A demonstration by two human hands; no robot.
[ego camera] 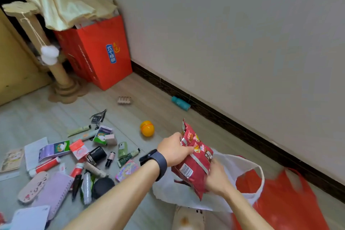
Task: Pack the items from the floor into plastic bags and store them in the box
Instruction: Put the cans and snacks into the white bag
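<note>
— Left grip, with a dark wristwatch on its wrist, is closed around the upper half of a red snack packet, fingers on the printed face. Right grip sits against the packet's lower right edge. Motion blur hides its fingers, so I cannot tell whether it pinches the packet or the bag behind it.

— Where is the packet relative to the bag?

— Held off the floor, right over the open mouth of a white plastic bag. That bag spreads below and to the right of the packet. A red plastic bag lies just beside it, further right.

— Which way does the packet point?

— Its long axis is nearly upright, slightly tilted. The crimped top leans up and away toward the wall, and the bottom end points down into the bag's mouth. My guess is the next move is a straight lowering along that axis.

— Which hand is nearer the bag?

— The right grip, low beside the rim. The left is higher.

— How much is left to pack?

— Many small items lie scattered on the floor well to the left, so the packing looks to be at an early stage. I cannot identify the box with certainty.
</note>
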